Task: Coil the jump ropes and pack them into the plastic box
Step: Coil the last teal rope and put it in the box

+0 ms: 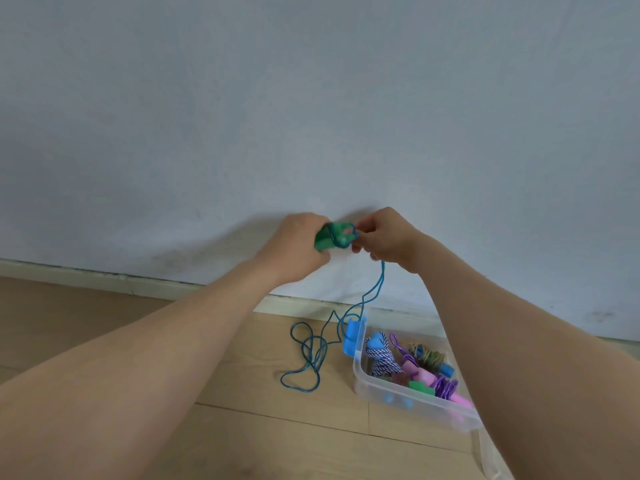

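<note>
A pale wall (311, 98) fills the space beyond both hands, and a light wooden floor (242, 445) stretches below them, with a baseboard (104, 277) where the two meet. Below the right hand (384, 237) and partly behind its forearm, a clear plastic box (388, 389) sits open on the floor. The left hand (298, 247) is raised in front of the wall, its fingers curled around a pair of green handles (332, 239). The right hand is just beside it, almost touching, with its fingertips pinching the teal jump rope (311, 351) where a turn of it crosses the handles.

From under the right hand the rope drops down past the near corner of the box. It lies in loose, uncoiled loops on the floor below the left hand, just beside the box. A blue latch (353, 336) stands on the box wall on that same side. Inside the box lie a blue-and-white striped rope (382, 362), a purple rope (445, 388) and pink handles (427, 375), bundled close together.
</note>
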